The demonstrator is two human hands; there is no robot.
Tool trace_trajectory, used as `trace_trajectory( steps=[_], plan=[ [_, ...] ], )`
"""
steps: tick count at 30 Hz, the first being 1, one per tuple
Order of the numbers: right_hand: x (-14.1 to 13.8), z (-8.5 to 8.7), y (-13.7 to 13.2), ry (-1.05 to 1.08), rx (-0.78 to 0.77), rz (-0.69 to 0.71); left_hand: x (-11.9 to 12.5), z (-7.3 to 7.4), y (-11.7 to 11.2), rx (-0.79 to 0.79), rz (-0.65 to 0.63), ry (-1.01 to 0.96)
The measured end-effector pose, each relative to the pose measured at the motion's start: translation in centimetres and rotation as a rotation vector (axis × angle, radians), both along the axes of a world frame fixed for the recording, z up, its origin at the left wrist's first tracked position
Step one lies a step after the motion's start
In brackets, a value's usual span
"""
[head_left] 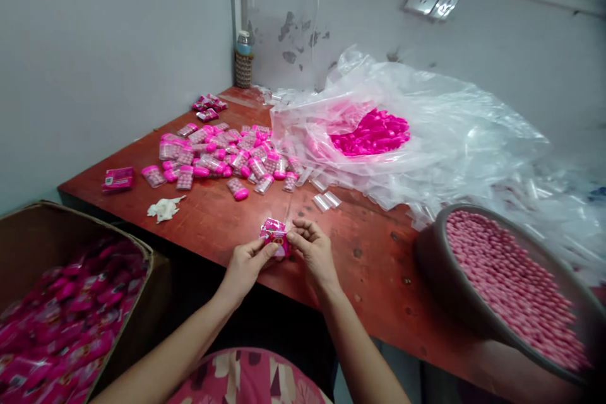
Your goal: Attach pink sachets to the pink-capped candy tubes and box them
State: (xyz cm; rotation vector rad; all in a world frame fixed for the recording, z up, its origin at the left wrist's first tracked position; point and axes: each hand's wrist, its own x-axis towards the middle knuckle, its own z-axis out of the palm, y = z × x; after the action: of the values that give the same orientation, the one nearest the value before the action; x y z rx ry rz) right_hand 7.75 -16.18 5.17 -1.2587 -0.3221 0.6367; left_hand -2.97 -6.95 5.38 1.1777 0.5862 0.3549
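Both hands hold one small pink wrapped packet (274,235) just above the front edge of the red-brown table (360,252). My left hand (246,265) pinches its left side with thumb and fingers closed. From the right, my right hand (312,249) grips the same packet, fingers curled on it. A pile of small clear packets with pink caps (222,154) lies further back on the table.
A cardboard box (61,303) of pink packets stands at lower left. A grey bowl (473,309) of pink candies sits at right. Behind lies a big clear plastic bag (426,132) with magenta pieces. A white scrap (164,208), a pink packet (118,179) and a bottle (243,60) are on the table.
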Motion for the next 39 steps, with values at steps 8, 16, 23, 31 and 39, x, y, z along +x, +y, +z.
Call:
trace_trajectory(
  steps=[8, 16, 23, 31, 39],
  plan=[
    [0.2, 0.0, 0.5, -0.201, -0.123, 0.1, -0.2, -0.3, 1.1, 0.078, -0.102, 0.088],
    [6.5, 0.5, 0.7, -0.877, -0.433, 0.249, -0.5, -0.2, 1.6, -0.123, -0.102, 0.146],
    [15.4, 1.0, -0.2, -1.522, -1.007, 0.55, -0.4, -0.2, 1.5, -0.255, 0.035, 0.175],
    [12.8, 0.8, 0.1, -1.439, -1.151, 0.308, -1.3, -0.4, 2.3, -0.338, 0.089, 0.187],
    [11.1, 0.8, 9.9, -1.198, -1.348, 0.086, -2.0, -1.0, 3.4, -0.464, 0.24, 0.098]
  ],
)
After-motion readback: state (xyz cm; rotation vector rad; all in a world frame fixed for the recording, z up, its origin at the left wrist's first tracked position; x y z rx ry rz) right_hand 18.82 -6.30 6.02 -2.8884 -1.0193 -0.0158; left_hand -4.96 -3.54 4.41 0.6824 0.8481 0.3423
